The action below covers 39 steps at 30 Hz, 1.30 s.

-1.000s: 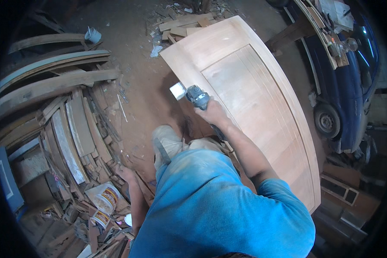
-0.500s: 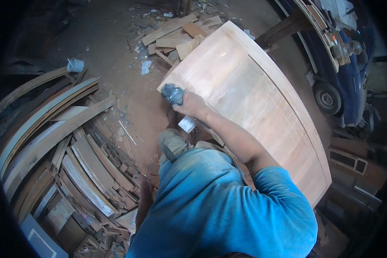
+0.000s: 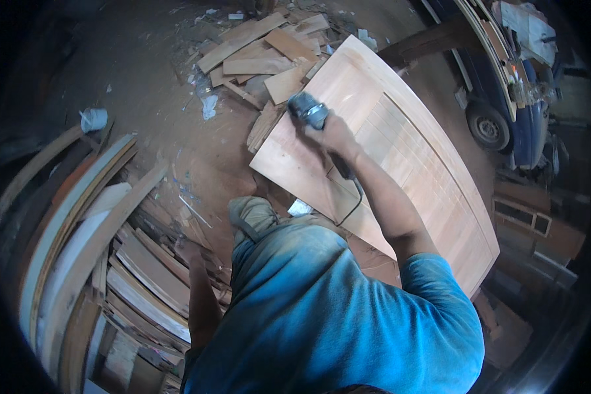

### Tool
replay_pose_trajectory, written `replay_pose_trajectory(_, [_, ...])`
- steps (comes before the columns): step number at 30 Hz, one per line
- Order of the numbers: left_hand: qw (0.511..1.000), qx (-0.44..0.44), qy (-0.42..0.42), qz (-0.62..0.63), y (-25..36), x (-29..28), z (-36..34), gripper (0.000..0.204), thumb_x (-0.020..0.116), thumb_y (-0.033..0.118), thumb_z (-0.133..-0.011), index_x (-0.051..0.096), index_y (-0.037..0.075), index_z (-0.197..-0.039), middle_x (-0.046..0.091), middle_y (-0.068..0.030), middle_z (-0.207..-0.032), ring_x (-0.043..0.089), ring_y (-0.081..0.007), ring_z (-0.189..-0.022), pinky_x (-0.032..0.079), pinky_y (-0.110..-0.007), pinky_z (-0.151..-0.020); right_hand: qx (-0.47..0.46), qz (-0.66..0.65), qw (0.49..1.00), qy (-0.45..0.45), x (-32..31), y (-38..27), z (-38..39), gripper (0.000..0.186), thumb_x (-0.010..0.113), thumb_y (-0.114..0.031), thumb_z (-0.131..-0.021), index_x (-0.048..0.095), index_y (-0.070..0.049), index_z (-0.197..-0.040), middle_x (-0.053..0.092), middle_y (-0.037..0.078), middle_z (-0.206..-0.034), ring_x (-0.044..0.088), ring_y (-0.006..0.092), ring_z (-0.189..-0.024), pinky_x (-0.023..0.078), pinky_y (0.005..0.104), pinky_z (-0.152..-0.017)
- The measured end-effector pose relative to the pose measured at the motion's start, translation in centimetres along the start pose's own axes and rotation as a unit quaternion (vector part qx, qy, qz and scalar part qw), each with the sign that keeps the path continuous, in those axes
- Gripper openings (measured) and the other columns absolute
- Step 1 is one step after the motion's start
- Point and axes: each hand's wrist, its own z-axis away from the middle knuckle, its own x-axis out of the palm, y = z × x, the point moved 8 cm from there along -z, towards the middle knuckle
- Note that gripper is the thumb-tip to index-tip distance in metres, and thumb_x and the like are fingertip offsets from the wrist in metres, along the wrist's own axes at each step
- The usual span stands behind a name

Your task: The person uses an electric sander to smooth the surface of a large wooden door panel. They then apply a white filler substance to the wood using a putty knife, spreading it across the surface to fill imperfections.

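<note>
My right hand [image 3: 335, 134] grips a grey handheld power tool [image 3: 308, 108], perhaps a grinder or sander, on or just over the upper left end of a large, pale wooden panel [image 3: 427, 197] with a curved edge and grooved inset. A dark cord [image 3: 358, 203] hangs from the tool across the panel. My left hand [image 3: 188, 248] is down at my left side beside stacked boards, its fingers blurred. A small white block [image 3: 300, 207] shows below the panel's left edge, partly hidden.
Curved planks [image 3: 79, 217] are stacked at the left, with a pale bucket [image 3: 94, 120]. Loose offcuts [image 3: 256, 62] lie beyond the panel. At the right stand a dark blue car [image 3: 538, 138], boards [image 3: 499, 59] on a wooden support, and wooden frames [image 3: 525, 217].
The tool in my right hand has moved from the panel's left corner rightward and away from me along its end. The view has shifted, showing more of the offcut pile.
</note>
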Motion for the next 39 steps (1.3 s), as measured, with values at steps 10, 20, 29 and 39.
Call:
replay_pose_trajectory(10, [0.999,-0.046,0.026,-0.005,6.6,3.1,-1.2,0.037,0.047,0.028,-0.101,0.052,0.001,-0.125,0.058,-0.0118,-0.121,0.055,-0.0258,-0.112,0.045,-0.041,-0.096,-0.007,0.022,0.998,-0.066,4.0,-0.9,6.3,0.079,0.078,-0.05,-0.075,0.052,0.002,-0.128,0.067,0.028,-0.102,0.067,0.0439,-0.097,0.053,0.0478,-0.087])
replay_pose_trajectory(20, [0.972,0.036,-0.016,-0.231,9.3,4.1,-5.1,0.038,0.044,0.033,-0.101,0.055,0.001,-0.12,0.059,-0.0154,-0.119,0.055,-0.0318,-0.111,0.042,-0.042,-0.1,0.092,-0.026,0.988,0.124,-10.9,5.8,-9.8,0.073,0.073,-0.055,-0.074,0.065,0.002,-0.118,0.07,0.027,-0.105,0.068,0.0385,-0.102,0.052,0.0429,-0.09])
replay_pose_trajectory(29, [1.0,-0.008,-0.016,-0.02,13.3,2.7,-4.7,0.044,0.043,0.038,-0.103,0.052,0.002,-0.127,0.054,-0.0205,-0.13,0.051,-0.0329,-0.12,0.038,-0.043,-0.105,0.172,-0.031,0.966,0.19,-17.2,11.4,-17.8,0.069,0.069,-0.06,-0.072,0.072,-0.001,-0.107,0.071,0.027,-0.104,0.069,0.0371,-0.102,0.054,0.0419,-0.089])
replay_pose_trajectory(39, [0.967,0.112,-0.079,-0.215,9.8,6.1,-7.9,0.038,0.049,0.031,-0.101,0.052,0.004,-0.127,0.056,-0.0148,-0.126,0.054,-0.031,-0.117,0.039,-0.042,-0.104,0.261,-0.042,0.95,0.168,-15.7,14.4,-9.3,0.067,0.075,-0.055,-0.073,0.071,-0.001,-0.112,0.072,0.025,-0.105,0.07,0.0346,-0.101,0.053,0.0409,-0.088])
